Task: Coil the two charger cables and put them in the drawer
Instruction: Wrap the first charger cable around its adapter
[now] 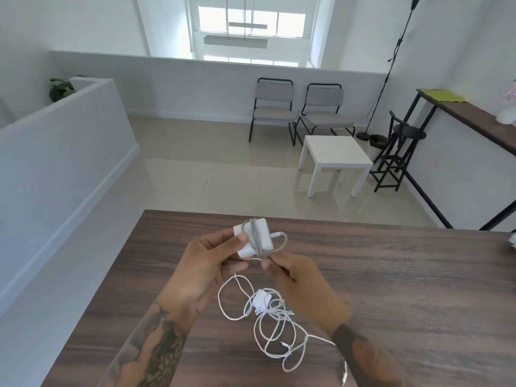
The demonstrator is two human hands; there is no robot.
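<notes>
My left hand point(212, 259) grips a white square charger brick point(261, 238) above the wooden table point(391, 289). A grey cable point(252, 233) is wound around the brick, and a short loop of it sticks out on the right. My right hand point(296, 277) pinches that cable just below the brick. A second, smaller white charger point(261, 298) lies on the table under my hands, its thin white cable point(275, 336) spread in loose tangled loops toward me. No drawer is in view.
Beyond the table's far edge are a tiled floor, a small white side table point(335, 157), two grey chairs point(298, 110), a black stool point(402, 146) and a floor lamp. A long dark side table point(474, 115) runs along the right wall.
</notes>
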